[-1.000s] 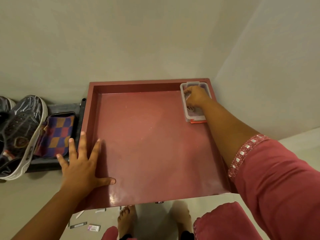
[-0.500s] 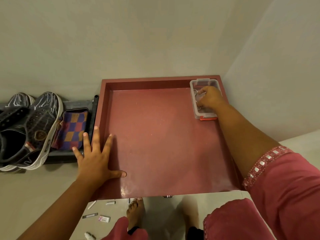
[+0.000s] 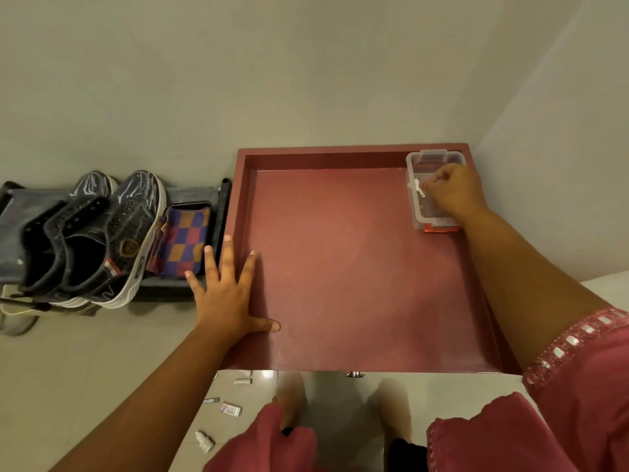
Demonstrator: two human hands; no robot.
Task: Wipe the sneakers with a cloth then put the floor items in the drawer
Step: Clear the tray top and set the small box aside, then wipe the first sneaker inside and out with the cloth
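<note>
A maroon drawer stands pulled open in front of me. In its far right corner sits a clear plastic box with a red lid under it. My right hand is inside the box, fingers curled, pinching a small silver key. My left hand rests flat, fingers spread, on the drawer's left wall and floor. Two dark sneakers lie on a dark rack to the left, beside a checkered cloth. Several small items lie on the floor below the drawer.
Grey walls close in behind and to the right of the drawer. My bare feet stand under the drawer's front edge, near a small white bottle. Another pale shoe lies at the far left on the tiled floor.
The view has shifted left, bringing both sneakers into sight. My right hand has drawn back a little in the box and now pinches the key. My left hand has stayed on the drawer's left wall.
</note>
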